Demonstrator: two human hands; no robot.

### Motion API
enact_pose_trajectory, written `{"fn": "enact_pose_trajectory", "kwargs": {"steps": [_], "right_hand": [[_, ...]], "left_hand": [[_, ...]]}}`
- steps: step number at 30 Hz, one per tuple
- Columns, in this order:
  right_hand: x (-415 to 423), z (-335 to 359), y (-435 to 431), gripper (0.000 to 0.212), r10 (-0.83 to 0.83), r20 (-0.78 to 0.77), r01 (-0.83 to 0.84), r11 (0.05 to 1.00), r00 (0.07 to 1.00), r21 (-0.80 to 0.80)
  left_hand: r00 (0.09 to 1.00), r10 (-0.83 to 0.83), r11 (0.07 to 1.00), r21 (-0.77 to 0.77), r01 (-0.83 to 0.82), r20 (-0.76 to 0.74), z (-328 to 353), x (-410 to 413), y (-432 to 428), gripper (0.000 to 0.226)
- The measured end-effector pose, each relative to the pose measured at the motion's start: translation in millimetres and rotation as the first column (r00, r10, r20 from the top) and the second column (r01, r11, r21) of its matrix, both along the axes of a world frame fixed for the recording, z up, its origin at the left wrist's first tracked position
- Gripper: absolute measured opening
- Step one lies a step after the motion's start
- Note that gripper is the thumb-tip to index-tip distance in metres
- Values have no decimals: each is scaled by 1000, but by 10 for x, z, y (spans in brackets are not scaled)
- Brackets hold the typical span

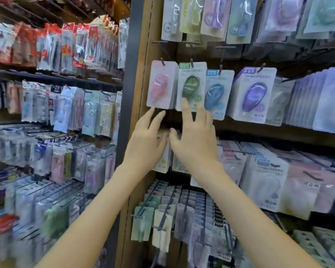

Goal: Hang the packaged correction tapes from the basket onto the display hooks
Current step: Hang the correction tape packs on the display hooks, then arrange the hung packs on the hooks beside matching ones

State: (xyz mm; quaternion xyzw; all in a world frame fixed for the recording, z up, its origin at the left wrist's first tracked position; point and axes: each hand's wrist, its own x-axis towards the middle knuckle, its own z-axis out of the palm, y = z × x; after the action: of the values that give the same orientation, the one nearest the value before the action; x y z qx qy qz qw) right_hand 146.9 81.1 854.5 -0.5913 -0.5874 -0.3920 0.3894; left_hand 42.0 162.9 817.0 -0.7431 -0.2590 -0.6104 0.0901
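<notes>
Packaged correction tapes hang on display hooks in a row: a pink pack (161,86), a green pack (191,86), a blue pack (217,93) and a purple pack (253,96). My left hand (146,142) reaches up with straight fingers, its tips just under the pink pack's lower edge. My right hand (194,136) is spread, its index fingertip touching the bottom of the green pack. Neither hand holds a pack. The basket is out of view.
More rows of hung packs fill the hooks above (201,18) and below (259,176). Long bare hook rods (162,215) jut out at the lower middle. A dark upright post (127,93) separates a left wall of other stationery (66,109).
</notes>
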Motion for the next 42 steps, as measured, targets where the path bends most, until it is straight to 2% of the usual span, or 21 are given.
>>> {"fn": "enact_pose_trajectory", "kwargs": {"steps": [2, 4, 6, 8, 12, 15, 17, 19, 22, 24, 27, 29, 33, 37, 40, 41, 42], "right_hand": [[73, -414, -256, 65, 133, 16, -133, 990, 991, 36], [226, -900, -565, 59, 193, 29, -192, 981, 981, -25], [439, -1476, -859, 56, 237, 15, -232, 961, 971, -151], [626, -2133, -1117, 56, 284, -62, -289, 902, 957, -322], [910, -3578, -1520, 63, 255, -182, -311, 710, 950, -632], [1020, -4616, -1767, 69, 200, -250, -320, 561, 947, -764], [1044, -5292, -1891, 65, 176, -284, -334, 494, 942, -802], [1062, -6019, -1993, 65, 143, -292, -325, 435, 946, -839], [1044, -7222, -2120, 78, 103, -301, -318, 335, 948, -887], [988, -8079, -2190, 85, 79, -310, -320, 246, 947, -915], [868, -9389, -2217, 89, 51, -311, -315, 115, 949, -942], [780, -10278, -2152, 86, 14, -332, -332, 41, 943, -942], [704, -11561, -1883, 83, -49, -257, -261, -78, 965, -962], [648, -12457, -1607, 83, 38, -129, -120, -179, 991, -976], [677, -12792, -1526, 78, 104, -87, -64, -204, 991, -977], [683, -12845, -1525, 79, 116, -82, -58, -193, 990, -979], [694, -12893, -1529, 81, 122, -74, -51, -178, 990, -983]], "left_hand": [[1000, 1, 1000, -4, -1, 19, -490, -47, -276, 44], [1000, -3, 999, -41, 3, 6, -1113, -48, -611, 40], [997, -26, 988, -152, 15, -69, -1859, 20, -1007, 38], [987, -70, 944, -330, 18, -146, -2618, 70, -1414, 38], [935, -158, 757, -647, -92, -318, -4074, 27, -2018, 40], [914, -177, 584, -786, -202, -366, -5017, -126, -2345, 41], [899, -177, 490, -828, -273, -401, -5612, -253, -2517, 45], [868, -185, 415, -837, -357, -461, -6218, -345, -2648, 51], [804, -238, 313, -827, -468, -545, -7252, -431, -2761, 54], [786, -274, 263, -830, -492, -554, -8049, -480, -2784, 58], [771, -268, 134, -815, -564, -578, -9231, -511, -2717, 67], [723, -225, 104, -754, -649, -653, -9978, -476, -2574, 75], [592, -286, -56, -603, -796, -754, -11024, -349, -2162, 72], [555, -318, -153, -535, -831, -769, -11909, -321, -1890, 77], [566, -356, -273, -496, -824, -743, -12174, -184, -1829, 76], [550, -360, -283, -474, -834, -753, -12206, -122, -1820, 76], [512, -365, -248, -449, -858, -778, -12207, -54, -1818, 72]]}}
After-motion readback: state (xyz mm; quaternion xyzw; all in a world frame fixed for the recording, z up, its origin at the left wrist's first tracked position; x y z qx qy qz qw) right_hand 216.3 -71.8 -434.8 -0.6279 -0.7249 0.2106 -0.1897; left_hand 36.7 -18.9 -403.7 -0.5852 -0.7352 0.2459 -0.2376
